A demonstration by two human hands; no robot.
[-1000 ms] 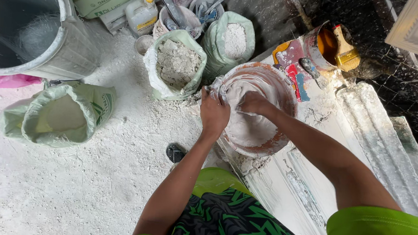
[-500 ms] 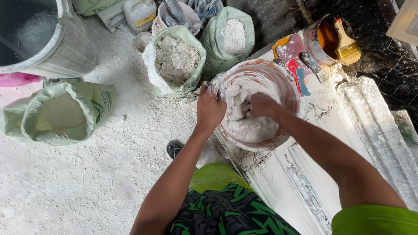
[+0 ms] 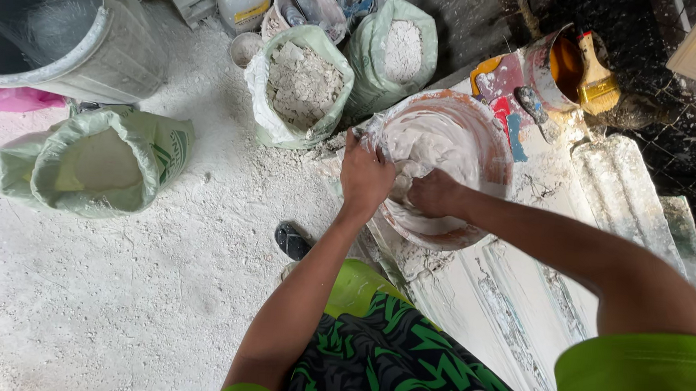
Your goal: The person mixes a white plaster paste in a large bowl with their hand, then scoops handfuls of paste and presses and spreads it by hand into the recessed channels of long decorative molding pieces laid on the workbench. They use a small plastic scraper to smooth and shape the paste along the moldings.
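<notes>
A round orange-brown bowl (image 3: 495,140), coated inside with wet white paste (image 3: 433,144), sits on a white-dusted slab. My left hand (image 3: 366,176) grips the bowl's near-left rim. My right hand (image 3: 434,193) is down inside the bowl, fingers closed in the white paste, its fingertips hidden by the mix. Both forearms reach forward from my green sleeves.
Green sacks of white powder (image 3: 302,86) (image 3: 399,48) (image 3: 101,166) stand on the dusty floor. A large grey drum (image 3: 80,62) is at the top left. An orange tin with a brush (image 3: 573,68), a trowel (image 3: 534,106) and a ribbed white moulding (image 3: 618,182) lie right of the bowl.
My right hand has sunk deeper into the bowl, toward its near side. The left hand stays on the rim. The view has shifted slightly.
</notes>
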